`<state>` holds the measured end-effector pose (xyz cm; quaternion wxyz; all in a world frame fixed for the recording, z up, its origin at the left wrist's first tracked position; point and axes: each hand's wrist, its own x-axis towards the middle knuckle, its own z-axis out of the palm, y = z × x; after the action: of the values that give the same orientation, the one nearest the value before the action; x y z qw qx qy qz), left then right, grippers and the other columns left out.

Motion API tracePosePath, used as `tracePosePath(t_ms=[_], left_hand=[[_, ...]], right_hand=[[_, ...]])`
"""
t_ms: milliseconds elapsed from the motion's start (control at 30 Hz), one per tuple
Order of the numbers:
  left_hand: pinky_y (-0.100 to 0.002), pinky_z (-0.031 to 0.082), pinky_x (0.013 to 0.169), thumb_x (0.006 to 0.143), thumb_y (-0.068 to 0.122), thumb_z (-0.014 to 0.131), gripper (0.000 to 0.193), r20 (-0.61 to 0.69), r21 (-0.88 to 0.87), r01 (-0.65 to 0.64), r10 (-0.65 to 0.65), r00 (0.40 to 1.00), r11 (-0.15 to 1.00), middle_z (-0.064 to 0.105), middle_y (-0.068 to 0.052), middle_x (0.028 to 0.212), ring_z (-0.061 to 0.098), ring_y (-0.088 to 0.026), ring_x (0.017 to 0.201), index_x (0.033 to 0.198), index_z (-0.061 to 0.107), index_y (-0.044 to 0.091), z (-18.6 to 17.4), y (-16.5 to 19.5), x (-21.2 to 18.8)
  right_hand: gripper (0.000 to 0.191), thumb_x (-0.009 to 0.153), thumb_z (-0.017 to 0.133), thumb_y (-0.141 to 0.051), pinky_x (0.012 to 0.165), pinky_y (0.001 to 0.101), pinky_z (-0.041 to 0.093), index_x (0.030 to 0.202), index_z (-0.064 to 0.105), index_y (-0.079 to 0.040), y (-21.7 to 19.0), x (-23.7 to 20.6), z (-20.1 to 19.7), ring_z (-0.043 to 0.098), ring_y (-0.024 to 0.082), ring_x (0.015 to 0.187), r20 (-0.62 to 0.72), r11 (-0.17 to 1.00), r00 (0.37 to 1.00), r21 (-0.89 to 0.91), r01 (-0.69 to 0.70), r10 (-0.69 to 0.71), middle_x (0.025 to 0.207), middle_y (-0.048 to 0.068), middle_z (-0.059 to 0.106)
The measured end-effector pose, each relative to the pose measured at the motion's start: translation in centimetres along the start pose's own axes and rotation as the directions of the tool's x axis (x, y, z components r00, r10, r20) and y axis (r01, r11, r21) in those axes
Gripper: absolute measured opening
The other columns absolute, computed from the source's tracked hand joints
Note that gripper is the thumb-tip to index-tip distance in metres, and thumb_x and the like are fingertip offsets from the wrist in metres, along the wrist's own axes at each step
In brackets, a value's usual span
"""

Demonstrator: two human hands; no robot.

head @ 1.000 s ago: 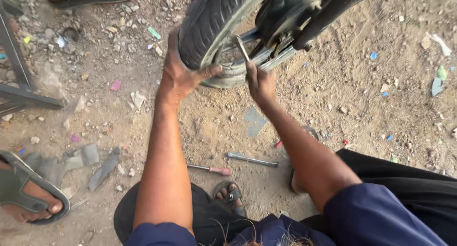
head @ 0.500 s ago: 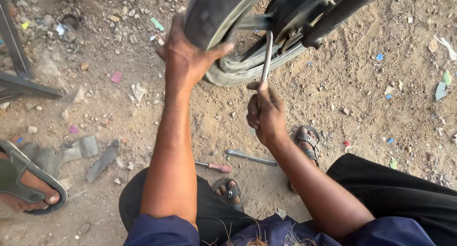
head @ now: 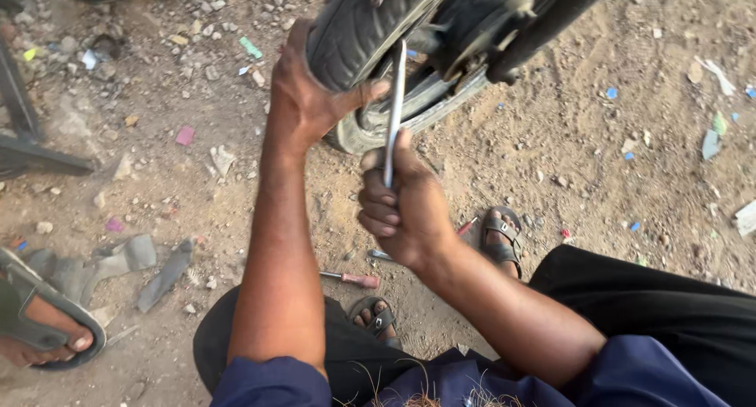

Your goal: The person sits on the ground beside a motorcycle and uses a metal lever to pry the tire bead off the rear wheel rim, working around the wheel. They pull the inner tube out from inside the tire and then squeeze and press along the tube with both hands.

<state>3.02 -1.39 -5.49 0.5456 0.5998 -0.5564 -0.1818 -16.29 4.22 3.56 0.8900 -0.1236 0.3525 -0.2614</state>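
Steel lever: right hand [head: 405, 210] has its fingers curled tight round the lower end of a long, flat, silvery metal tyre lever [head: 394, 108]; the thumb lies along the shaft. The bar stands nearly upright, its upper end up against the wheel, between tyre and rim; the exact seat of the tip cannot be told.
Tyre grip: left hand [head: 311, 100] is spread over the tread of the black rubber motorcycle tyre [head: 358, 33], fingers wrapped over the outer curve, thumb stretched toward the lever and nearly touching it.
Wheel: treaded, dusty, lifted off the ground at the top of the view; a bright metal rim [head: 433, 108] shows just right of the lever, dark frame parts [head: 535, 25] cross above it.
Open room: bare sandy ground [head: 614, 171] lies to the right of the wheel and between wheel and knees; both forearms reach up the middle.
Near the feet: a red-handled screwdriver [head: 352, 279] lies on the dirt below the right hand, a second thin metal tool [head: 382, 255] just above it, partly hidden by the wrist.
Footwear: the person's own dark sandals [head: 502, 234] rest well below the wheel.
Left edge: another person's foot in a grey-green sandal [head: 43, 328], grey scraps [head: 130, 257] beside it, and a dark metal stand [head: 24, 139] above.
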Motion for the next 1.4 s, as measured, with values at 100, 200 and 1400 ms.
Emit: tracePosePath(t_ms=[100, 200, 1400], left_hand=[[-0.036, 0.061, 0.09, 0.071, 0.062, 0.097, 0.092, 0.03, 0.014, 0.029, -0.029, 0.999, 0.999, 0.075, -0.015, 0.113, 0.078, -0.025, 0.104, 0.126, 0.051, 0.005, -0.5, 2.1, -0.4], [-0.033, 0.062, 0.086, 0.079, 0.051, 0.093, 0.075, 0.06, -0.119, 0.147, -0.14, 0.988, 0.982, 0.077, -0.009, 0.111, 0.078, -0.02, 0.098, 0.124, 0.052, 0.007, -0.7, 4.1, -1.5], [-0.041, 0.051, 0.122, 0.087, 0.056, 0.096, 0.099, 0.056, -0.331, 0.052, -0.035, 0.998, 0.942, 0.063, -0.02, 0.147, 0.066, -0.032, 0.141, 0.152, 0.04, 0.006, -0.9, -3.8, -1.0]], right_hand=[[0.054, 0.109, 0.029, -0.058, 0.038, 0.0245, 0.028, 0.09, 0.051, -0.012, 0.9, 0.1, 2.4, 0.028, 0.007, 0.045, -0.013, 0.996, 1.0, 0.082, 0.017, -0.016, 0.059, -0.007, 0.033], [0.05, 0.111, 0.028, -0.054, 0.052, 0.0278, 0.036, 0.095, 0.051, -0.011, 2.3, 1.2, 5.0, 0.035, 0.01, 0.055, 0.018, 0.972, 0.999, 0.231, 0.035, -0.04, 0.066, -0.005, 0.037], [0.048, 0.11, 0.043, -0.04, 0.042, 0.0272, 0.034, 0.092, 0.068, -0.004, 7.2, 9.7, -22.1, 0.041, 0.008, 0.048, -0.024, 0.52, 0.999, -0.854, 0.002, -0.042, 0.062, -0.004, 0.052]])
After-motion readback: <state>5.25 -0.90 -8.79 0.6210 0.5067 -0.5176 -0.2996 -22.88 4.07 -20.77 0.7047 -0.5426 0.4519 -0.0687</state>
